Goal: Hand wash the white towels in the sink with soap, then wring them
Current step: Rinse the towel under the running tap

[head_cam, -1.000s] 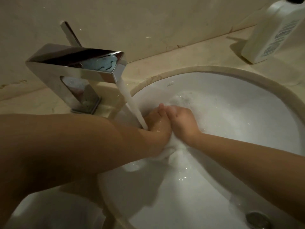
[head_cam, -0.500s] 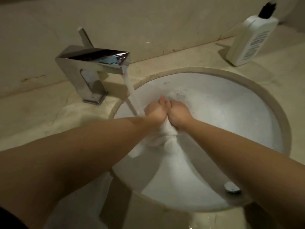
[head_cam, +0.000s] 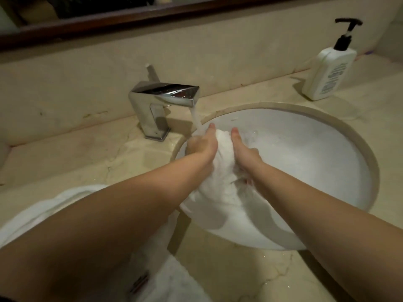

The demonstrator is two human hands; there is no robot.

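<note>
Both grips, left hand (head_cam: 201, 146) and right hand (head_cam: 245, 152), squeezing 1 white towel (head_cam: 220, 171) under the running faucet (head_cam: 165, 103), over the sink (head_cam: 327, 162).

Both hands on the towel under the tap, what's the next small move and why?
Probably rub the two gripped halves against each other under the stream. The left hand and right hand each grip the bunched wet white towel in the round white sink, water runs from the square chrome faucet, and the towel isn't twisted yet.

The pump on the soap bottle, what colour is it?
Black pump, white soap bottle; head view.
</note>
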